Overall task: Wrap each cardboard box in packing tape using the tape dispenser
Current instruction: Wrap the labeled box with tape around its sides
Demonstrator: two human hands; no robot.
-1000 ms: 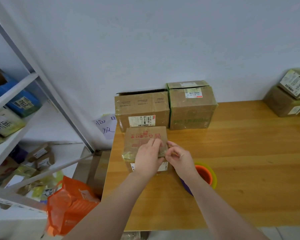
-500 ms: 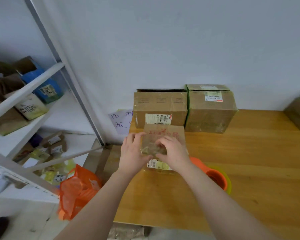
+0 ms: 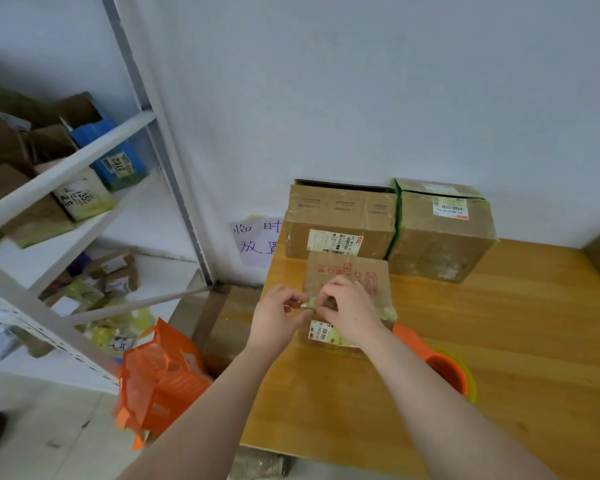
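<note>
The left hand (image 3: 278, 318) and right hand (image 3: 349, 315) seem to pinch a crumpled tape end (image 3: 308, 303) at the box (image 3: 347, 271); pulled unevenly, it may stick to itself.

Bare left hand (image 3: 277, 320), right hand (image 3: 351, 315).

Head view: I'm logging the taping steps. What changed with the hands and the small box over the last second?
The left hand slid off the top of the small box to its left edge, where it and the right hand now pinch a crumpled bit of tape. The box and the orange tape dispenser stayed put.
</note>
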